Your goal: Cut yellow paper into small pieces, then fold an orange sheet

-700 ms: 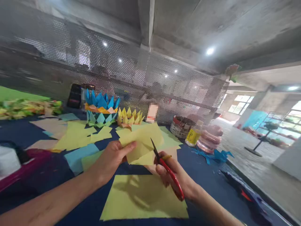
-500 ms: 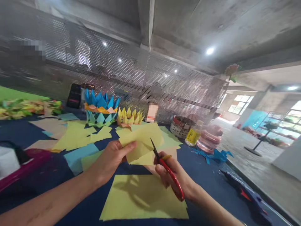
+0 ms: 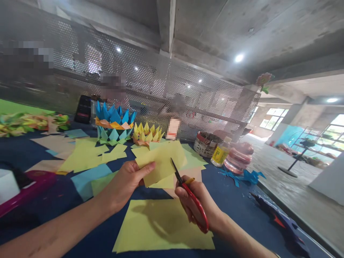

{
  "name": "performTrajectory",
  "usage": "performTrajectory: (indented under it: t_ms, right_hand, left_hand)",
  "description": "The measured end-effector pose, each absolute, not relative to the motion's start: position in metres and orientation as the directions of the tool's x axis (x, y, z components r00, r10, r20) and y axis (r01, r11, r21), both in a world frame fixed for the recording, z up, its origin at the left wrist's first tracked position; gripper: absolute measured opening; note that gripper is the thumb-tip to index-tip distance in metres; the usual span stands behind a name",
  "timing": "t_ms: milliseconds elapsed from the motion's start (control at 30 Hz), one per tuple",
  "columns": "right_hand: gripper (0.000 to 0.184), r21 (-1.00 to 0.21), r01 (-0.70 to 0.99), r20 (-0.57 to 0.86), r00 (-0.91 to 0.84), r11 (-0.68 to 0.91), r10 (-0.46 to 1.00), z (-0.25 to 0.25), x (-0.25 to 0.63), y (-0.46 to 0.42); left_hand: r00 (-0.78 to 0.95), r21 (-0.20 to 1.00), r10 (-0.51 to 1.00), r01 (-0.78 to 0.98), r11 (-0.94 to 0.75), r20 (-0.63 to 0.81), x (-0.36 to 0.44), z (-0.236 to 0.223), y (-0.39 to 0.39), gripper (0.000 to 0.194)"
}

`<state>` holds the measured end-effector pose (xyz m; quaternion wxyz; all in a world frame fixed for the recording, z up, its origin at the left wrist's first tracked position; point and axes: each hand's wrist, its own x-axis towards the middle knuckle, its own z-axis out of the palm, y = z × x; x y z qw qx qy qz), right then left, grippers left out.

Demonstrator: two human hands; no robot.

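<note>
A dark blue surface (image 3: 228,200) carries loose coloured paper, with folded blue paper points (image 3: 114,114) and a yellow folded piece (image 3: 147,132) at its far side. Beyond rises a perforated screen (image 3: 150,86), under a concrete ceiling (image 3: 215,25); the floor (image 3: 271,161) and windows lie off to the right. Red-handled scissors (image 3: 193,196) are above the surface, partly over the near stack of yellow paper (image 3: 161,233). Their long axis slants, handles toward the wearer's right, tip up and leftward, at the right part of a yellow sheet (image 3: 163,166); contact there is unclear. The right hand's (image 3: 205,197) grip is wrapped around the handles. The left hand's (image 3: 131,179) grip is closed, pinching the sheet, thumb on top.
</note>
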<state>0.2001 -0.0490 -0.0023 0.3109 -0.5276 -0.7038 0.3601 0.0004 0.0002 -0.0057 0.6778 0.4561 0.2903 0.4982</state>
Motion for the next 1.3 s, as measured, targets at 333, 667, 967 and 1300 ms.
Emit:
performTrajectory:
  t_ms: [333, 667, 967, 1300]
  right_hand:
    - [0.043, -0.838, 0.507, 0.063, -0.280, 0.203, 0.958, -0.002, 0.203, -0.047]
    - [0.054, -0.797, 0.518, 0.122, -0.366, 0.311, 0.923, 0.004, 0.203, -0.052]
    - [0.053, -0.816, 0.512, 0.093, -0.341, 0.267, 0.936, 0.000, 0.204, -0.049]
    - [0.048, -0.873, 0.450, 0.075, -0.258, 0.188, 0.963, -0.008, 0.199, -0.050]
  left_hand:
    - [0.337, 0.914, 0.941, -0.393, 0.104, 0.038, 0.000, -0.001, -0.002, 0.035]
    - [0.431, 0.911, 0.901, -0.387, 0.141, 0.043, 0.003, -0.003, -0.007, 0.029]
    - [0.430, 0.921, 0.903, -0.359, 0.152, 0.019, 0.004, -0.001, -0.012, 0.030]
    - [0.455, 0.908, 0.890, -0.374, 0.188, 0.003, 0.003, -0.001, -0.012, 0.033]
